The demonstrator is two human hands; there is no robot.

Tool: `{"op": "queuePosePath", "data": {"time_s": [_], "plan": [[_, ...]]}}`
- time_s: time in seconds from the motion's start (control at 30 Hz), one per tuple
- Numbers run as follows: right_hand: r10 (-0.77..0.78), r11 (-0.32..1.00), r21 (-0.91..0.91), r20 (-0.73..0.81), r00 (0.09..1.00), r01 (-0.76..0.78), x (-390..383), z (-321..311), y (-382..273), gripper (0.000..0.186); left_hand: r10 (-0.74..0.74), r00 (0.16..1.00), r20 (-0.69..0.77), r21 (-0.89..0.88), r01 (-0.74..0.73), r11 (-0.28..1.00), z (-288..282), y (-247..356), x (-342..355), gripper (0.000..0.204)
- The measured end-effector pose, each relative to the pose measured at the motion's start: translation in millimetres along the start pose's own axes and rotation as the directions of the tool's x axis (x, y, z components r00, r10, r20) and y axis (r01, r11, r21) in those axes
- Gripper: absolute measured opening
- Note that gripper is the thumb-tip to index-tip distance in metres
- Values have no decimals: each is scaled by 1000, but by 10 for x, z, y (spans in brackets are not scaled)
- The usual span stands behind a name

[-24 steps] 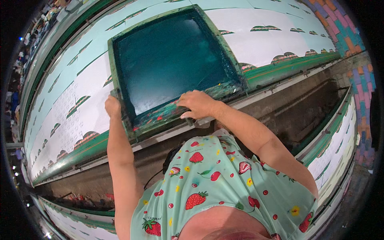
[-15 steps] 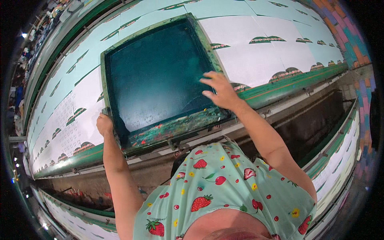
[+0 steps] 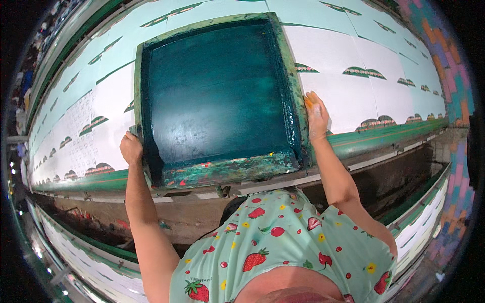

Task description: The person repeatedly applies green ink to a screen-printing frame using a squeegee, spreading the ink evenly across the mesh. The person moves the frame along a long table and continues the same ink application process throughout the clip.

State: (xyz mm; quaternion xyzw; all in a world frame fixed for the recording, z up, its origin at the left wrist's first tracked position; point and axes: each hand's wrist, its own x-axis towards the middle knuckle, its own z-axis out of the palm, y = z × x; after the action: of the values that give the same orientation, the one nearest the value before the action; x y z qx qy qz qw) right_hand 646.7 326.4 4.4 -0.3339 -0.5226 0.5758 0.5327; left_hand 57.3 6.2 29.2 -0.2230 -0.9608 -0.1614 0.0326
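A square green-painted screen frame (image 3: pixel 295 101) with dark teal mesh (image 3: pixel 217 91) inside rests on the long printing table (image 3: pixel 394 133). Paint smears mottle its near bar. My left hand (image 3: pixel 130 148) is closed on the frame's left side, toward the near corner. On the opposite side, my right hand (image 3: pixel 317 117) grips the frame's edge, its fingers stained yellow-orange. Pale sheets (image 3: pixel 333 45) printed with green scalloped shapes lie around the frame.
A dark trough (image 3: pixel 91 214) runs along the table's near side, behind my body. Parallel tables with printed sheets (image 3: pixel 419 207) stand at lower left and right. Multicoloured paving (image 3: pixel 452 76) shows at the far right, and cluttered items line the upper-left rim.
My right hand has left the frame's near bar and moved outward to grip the right side. The screen now sits squarer in view, while my left hand stays on its left side.
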Motion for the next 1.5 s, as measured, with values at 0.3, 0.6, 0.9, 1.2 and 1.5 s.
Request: {"op": "queuePosePath", "data": {"time_s": [0.3,0.6,0.9,1.2,1.5], "plan": [[114,988,100,40,993,-117,-24,240,-602,65,-10,1000,1,-100,11,995,108,-139,49,61],[115,980,149,98,989,-129,130,434,-962,71,-71,987,145,-524,137,841,163,-715,326,71],[100,994,11,231,968,-105,1044,-895,-1614,71,-63,913,404,-823,392,411,-414,1197,-128,78],[136,974,-206,186,973,-97,1739,-3568,-1871,68,93,827,555,-820,524,232,-47,3526,-1867,78],[166,981,-109,25,986,-162,2278,-5829,-2344,57,-65,875,480,-827,476,298,500,5626,-3476,62]]}}
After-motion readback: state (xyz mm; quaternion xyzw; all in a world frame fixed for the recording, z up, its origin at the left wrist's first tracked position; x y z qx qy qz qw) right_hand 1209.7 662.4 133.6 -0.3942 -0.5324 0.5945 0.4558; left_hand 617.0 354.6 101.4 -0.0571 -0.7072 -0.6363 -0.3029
